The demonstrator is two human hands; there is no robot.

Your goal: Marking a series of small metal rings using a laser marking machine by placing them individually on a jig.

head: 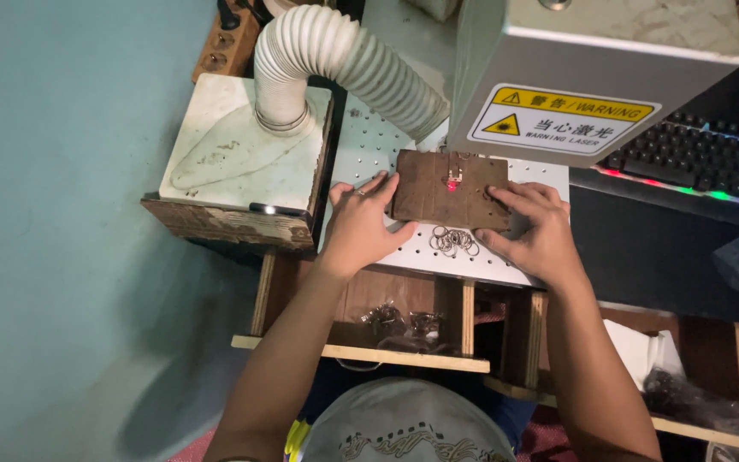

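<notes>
A brown wooden block [446, 198] lies flat on the white perforated plate [369, 141] under the grey machine head [592, 60], a red light dot [452, 185] glowing on its top. The left hand [359, 227] presses against the block's left edge, fingers spread and flat — the right hand [536, 229] steadies the right edge, fingers apart on its surface. A heap of metal rings [453, 241] rests just below the block, between both hands — the white ribbed hose [344, 60] curves in above.

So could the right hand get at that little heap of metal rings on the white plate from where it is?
Probably yes. The right hand rests on the brown board, and the metal rings lie just beside its fingers on the perforated white plate, with nothing between them.
</notes>
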